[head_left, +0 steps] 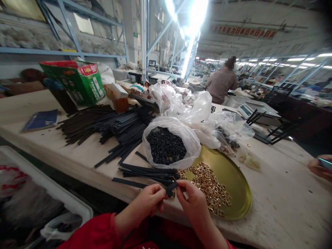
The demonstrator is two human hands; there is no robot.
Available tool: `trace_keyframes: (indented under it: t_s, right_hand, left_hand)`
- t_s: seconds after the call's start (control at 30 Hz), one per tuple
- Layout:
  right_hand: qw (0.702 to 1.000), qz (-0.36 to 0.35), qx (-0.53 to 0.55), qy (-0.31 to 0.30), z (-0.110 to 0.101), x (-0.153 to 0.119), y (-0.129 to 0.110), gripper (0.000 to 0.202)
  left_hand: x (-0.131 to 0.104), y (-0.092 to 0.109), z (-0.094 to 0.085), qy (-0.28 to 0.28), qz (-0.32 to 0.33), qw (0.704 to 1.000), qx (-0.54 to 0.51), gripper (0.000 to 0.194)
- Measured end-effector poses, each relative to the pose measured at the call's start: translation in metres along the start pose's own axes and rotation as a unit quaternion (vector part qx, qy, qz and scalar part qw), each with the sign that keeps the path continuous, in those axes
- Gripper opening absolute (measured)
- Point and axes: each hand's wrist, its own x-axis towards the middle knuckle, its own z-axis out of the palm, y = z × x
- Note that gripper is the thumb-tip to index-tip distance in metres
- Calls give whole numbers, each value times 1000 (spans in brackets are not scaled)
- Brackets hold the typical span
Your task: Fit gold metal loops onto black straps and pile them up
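Between my two hands, just over the table's front edge, is a short stretch of black strap [171,187]. My left hand [150,199] pinches its left end between thumb and fingers. The fingers of my right hand [191,196] close on its other end. A small gold-coloured bit shows beneath the strap, too small to make out. Behind my hands lies a bundle of black straps [150,174]. Gold buckles [211,185] are heaped on a round gold tray [240,188] to the right. Beyond stands a white plastic bag [193,141] full of small black rings [166,147].
More dark straps [121,126] spread across the table's left half. A green box [89,84], a blue booklet [41,120] and clear plastic bags [181,103] stand farther back. Another person's hand [319,167] holds a phone at the right edge. A person [221,84] is in the background.
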Motion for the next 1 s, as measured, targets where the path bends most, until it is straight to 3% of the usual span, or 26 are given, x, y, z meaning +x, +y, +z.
trace_keyframes:
  t_s: [0.13, 0.47, 0.73, 1.0]
  right_hand:
    - [996, 1, 62, 61, 9, -9, 0, 15]
    - [948, 185, 253, 52, 18, -9, -3, 16]
    - [957, 156, 239, 43, 20, -15, 0, 14]
    - [880, 278, 383, 39, 15, -6, -8, 24]
  left_hand:
    - [-10, -1, -2, 4, -5, 1000, 9, 31]
    - [-7, -10, -8, 24, -12, 999, 29, 27]
    - [-6, -12, -6, 46, 21, 997, 59, 25]
    - [-5, -15, -3, 36, 68, 991, 107, 26]
